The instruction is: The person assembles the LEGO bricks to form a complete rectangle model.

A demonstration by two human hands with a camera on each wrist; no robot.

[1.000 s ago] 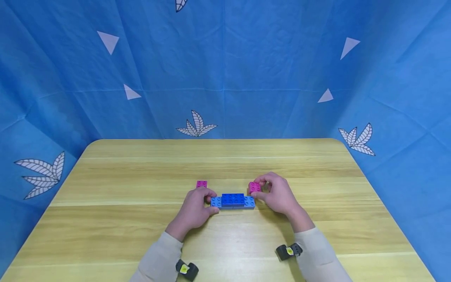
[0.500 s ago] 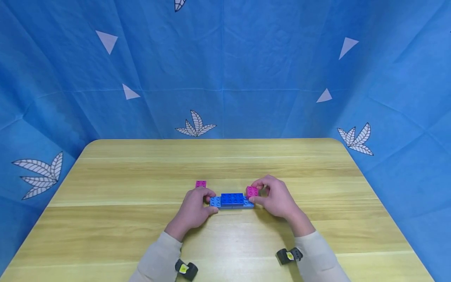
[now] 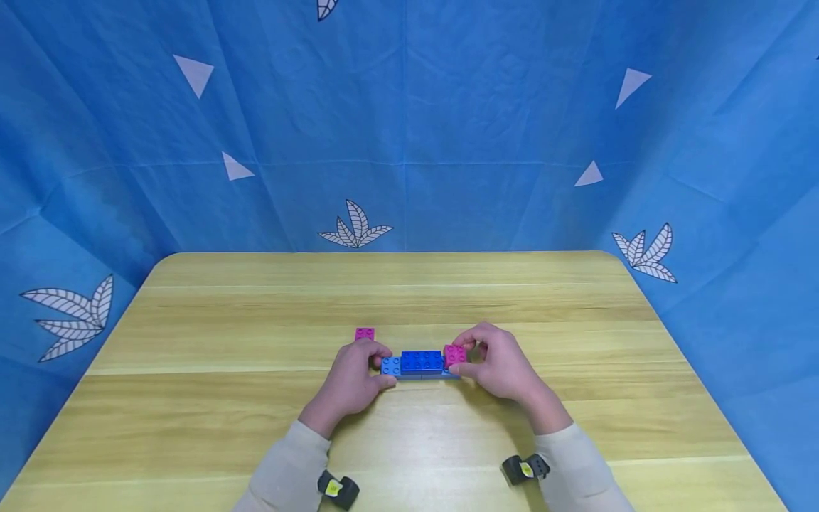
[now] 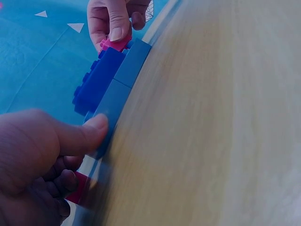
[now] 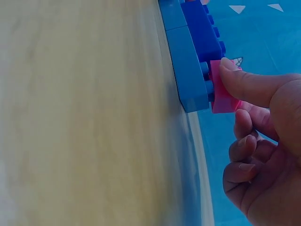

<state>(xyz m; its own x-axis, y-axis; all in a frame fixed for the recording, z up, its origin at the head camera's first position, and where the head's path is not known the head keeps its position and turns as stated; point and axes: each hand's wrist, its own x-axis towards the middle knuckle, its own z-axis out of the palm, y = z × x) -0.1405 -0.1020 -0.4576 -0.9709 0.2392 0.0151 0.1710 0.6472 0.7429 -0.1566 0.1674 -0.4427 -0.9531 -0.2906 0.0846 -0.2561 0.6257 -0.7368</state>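
Two light blue bricks (image 5: 188,70) stand end to end on the table, bridged on top by a dark blue brick (image 3: 421,362). My left hand (image 3: 354,378) pinches the left light blue brick (image 4: 113,106) between thumb and fingers. A pink brick (image 3: 455,355) is pinched in my right hand (image 3: 499,361), over the right end's studs. In the right wrist view this pink brick (image 5: 223,89) sits at the stud tips, slightly tilted, beside the dark blue brick. Another pink brick (image 3: 365,333) lies on the table just behind my left hand, partly hidden by it.
The wooden table (image 3: 409,291) reaches back to a blue patterned curtain (image 3: 409,128). Both wrists carry a black strapped camera, the left one (image 3: 339,490) and the right one (image 3: 526,469), close above the tabletop.
My right hand has brought its pink brick left and towards me, from behind the right end to over the light blue studs. My left hand keeps its hold in place.
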